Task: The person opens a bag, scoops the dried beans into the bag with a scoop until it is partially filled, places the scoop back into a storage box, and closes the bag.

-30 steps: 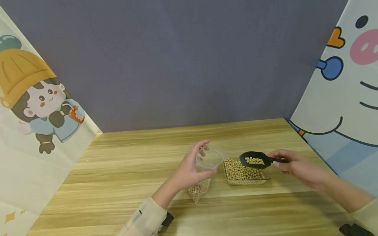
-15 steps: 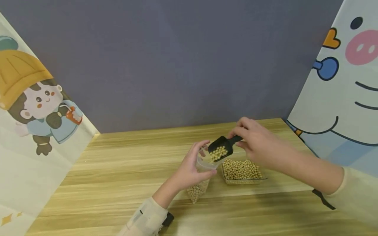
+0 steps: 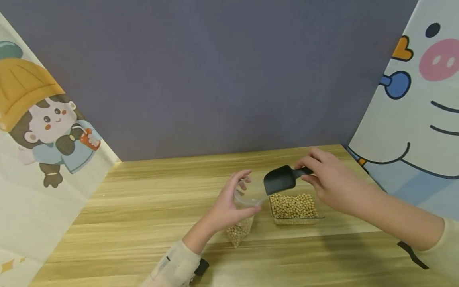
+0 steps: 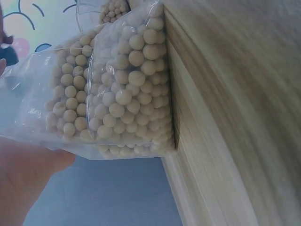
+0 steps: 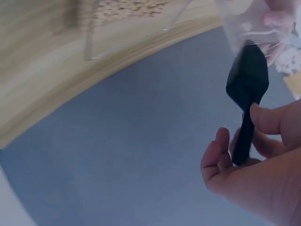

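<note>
No readable text, labels, or numbers

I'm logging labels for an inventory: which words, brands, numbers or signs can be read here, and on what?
None can be read.
Clear bag, black scoop, clear tray: no lettering visible.
Left wall panel, right wall panel: cartoon drawings only.
Left sleeve: small dark mark, too small to make out.

Head view's evenly lit but kinda soft, faint shadow on the table [image 3: 143, 223] below the right arm [image 3: 380, 211]. Left wrist cam catches glare off the bag [image 4: 108, 94]; right wrist's dimmer, bluish and blurry, table edge bowed.
</note>
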The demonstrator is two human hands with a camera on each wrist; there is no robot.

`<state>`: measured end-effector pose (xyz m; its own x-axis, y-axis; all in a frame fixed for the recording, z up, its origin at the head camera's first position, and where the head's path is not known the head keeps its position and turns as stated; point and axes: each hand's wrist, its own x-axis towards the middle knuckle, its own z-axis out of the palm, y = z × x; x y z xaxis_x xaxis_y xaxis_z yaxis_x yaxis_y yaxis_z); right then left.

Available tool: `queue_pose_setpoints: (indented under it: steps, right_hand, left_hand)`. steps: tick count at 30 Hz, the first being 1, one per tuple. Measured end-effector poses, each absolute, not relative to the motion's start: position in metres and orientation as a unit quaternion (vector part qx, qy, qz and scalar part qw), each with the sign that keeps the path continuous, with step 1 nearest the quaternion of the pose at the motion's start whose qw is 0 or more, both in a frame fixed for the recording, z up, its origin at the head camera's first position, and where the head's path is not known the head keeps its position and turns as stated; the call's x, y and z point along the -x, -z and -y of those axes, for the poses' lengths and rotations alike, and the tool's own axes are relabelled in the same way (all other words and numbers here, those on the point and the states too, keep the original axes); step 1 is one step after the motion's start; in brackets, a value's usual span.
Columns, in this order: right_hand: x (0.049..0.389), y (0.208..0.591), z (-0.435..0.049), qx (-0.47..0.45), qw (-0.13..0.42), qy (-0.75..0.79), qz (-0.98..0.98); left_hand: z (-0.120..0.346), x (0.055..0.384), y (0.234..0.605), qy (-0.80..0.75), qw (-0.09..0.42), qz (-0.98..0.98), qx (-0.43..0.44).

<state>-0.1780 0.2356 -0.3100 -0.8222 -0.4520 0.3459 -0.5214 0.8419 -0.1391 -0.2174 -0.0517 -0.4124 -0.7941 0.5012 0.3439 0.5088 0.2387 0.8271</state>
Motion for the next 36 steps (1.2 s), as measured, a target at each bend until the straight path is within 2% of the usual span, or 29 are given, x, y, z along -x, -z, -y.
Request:
queue_pose_setpoints:
  steps: [7,11,15,24,36]
  right_hand:
    - [0.182,0.332,-0.29,-0.239,0.174,-0.071,0.952]
    - [0.19,0.343,-0.309,-0.216,0.158,-0.01,0.964]
    - [0.192,0.352,-0.312,-0.209,0.143,0.058,0.966]
    - [0.195,0.364,-0.294,-0.246,0.179,0.089,0.949]
    - [0.205,0.396,-0.303,-0.209,0.08,-0.046,0.974]
  left_hand:
    - [0.052,0.22,0.414,0.536,0.0,0.782,0.319]
    - [0.054,0.222,0.417,0.532,0.005,0.785,0.318]
    - [0.054,0.223,0.419,0.529,0.006,0.787,0.316]
    - [0.053,0.223,0.416,0.529,0.016,0.783,0.327]
    - [0.055,0.222,0.414,0.53,0.009,0.786,0.318]
